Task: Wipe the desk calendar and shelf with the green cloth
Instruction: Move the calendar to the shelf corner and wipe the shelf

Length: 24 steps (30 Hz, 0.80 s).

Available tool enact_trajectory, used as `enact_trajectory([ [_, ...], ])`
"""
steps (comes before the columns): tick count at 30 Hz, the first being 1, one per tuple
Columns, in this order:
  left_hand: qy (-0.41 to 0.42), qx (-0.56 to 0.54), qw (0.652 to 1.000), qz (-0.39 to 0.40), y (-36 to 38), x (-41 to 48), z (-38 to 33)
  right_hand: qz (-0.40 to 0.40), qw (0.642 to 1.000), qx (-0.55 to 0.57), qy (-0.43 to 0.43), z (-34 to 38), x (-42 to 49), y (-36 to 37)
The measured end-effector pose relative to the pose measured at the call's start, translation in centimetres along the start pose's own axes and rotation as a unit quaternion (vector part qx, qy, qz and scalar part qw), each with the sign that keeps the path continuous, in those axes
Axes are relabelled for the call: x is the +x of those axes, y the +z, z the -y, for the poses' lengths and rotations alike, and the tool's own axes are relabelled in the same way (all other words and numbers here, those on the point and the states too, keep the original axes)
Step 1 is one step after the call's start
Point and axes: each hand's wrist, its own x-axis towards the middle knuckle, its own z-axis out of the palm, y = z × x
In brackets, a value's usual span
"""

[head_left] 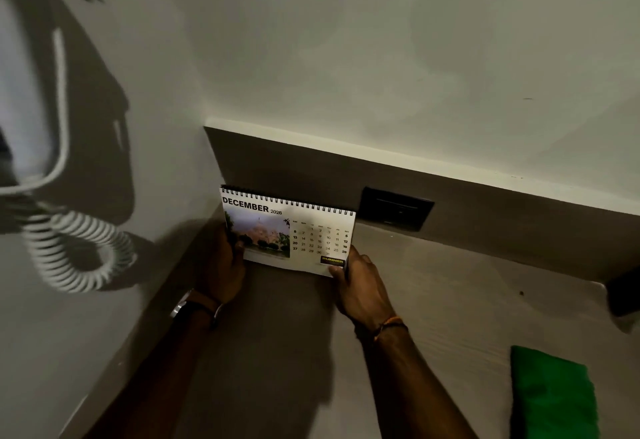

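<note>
White spiral-bound calendar (pixel 289 230), open at December, stands upright in the back-left corner of the shelf (pixel 433 300), w/ its top edge near the dark back panel. You hold it at both lower corners. Your left hand (pixel 223 262) wraps the left edge: fingers curl behind the card, thumb on the photo side. Your right hand (pixel 360 286) pinches the lower right corner, thumb on the front by the yellow logo, fingers behind. Neither hand holds anything else.

Whether the calendar's base touches the shelf or sits just above it cannot be told; shadow covers that line.

Green cloth (pixel 554 393) lies folded at the near right of the shelf, well apart from both hands. Dark socket plate (pixel 396 208) sits in the back panel just right of the calendar. A coiled white cord (pixel 76 251) hangs on the left wall.

Step in hand, as judged: handling the calendar, either lifting it or setting it in place; no wiping is under way, since the cloth is untouched.

Next move, as judged: free your right hand, keep the left on the calendar to steady it, reach back & right for the cloth. Then wipe the calendar face, then the shelf incl. the corner beneath it.
</note>
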Motion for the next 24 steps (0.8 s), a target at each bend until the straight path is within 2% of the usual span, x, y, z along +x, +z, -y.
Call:
enact_trajectory([
  [4, -0.051, 0.000, 0.999, 0.014, -1.4, 0.3, 1.7, 0.030, 0.998, 0.049, 0.025, 1.7, 0.9, 1.9],
  [7, -0.049, -0.006, 0.998, 0.024, -2.2, 0.4, 2.6, 0.043, 0.998, 0.041, 0.023, 2.4, 1.4, 2.8],
  [12, -0.071, -0.020, 0.997, 0.018, -1.8, -0.5, 2.8, 0.015, 1.000, 0.021, -0.001, 2.4, 0.7, 3.1],
  [15, -0.137, -0.021, 0.990, -0.015, -0.9, -1.4, 2.4, 0.010, 0.998, 0.061, -0.004, 2.3, -0.1, 2.7],
  [18, -0.170, -0.010, 0.981, -0.090, 0.3, -3.6, 0.0, 0.004, 0.994, 0.106, -0.018, 2.2, -1.4, 1.5],
  [20, -0.143, -0.012, 0.979, -0.144, 1.6, -6.5, -3.0, -0.020, 0.994, 0.101, -0.031, 2.0, -2.6, 0.2],
  [21, -0.105, -0.017, 0.984, -0.146, 2.5, -8.1, -4.9, -0.040, 0.994, 0.098, -0.030, 1.7, -3.5, -0.7],
  [22, -0.055, -0.014, 0.991, -0.120, 3.6, -9.6, -6.7, -0.062, 0.992, 0.108, -0.027, 1.3, -4.5, -1.8],
  [24, 0.050, 0.016, 0.999, -0.008, 6.1, -11.8, -9.9, -0.132, 0.987, 0.080, -0.035, -0.4, -7.2, -4.1],
])
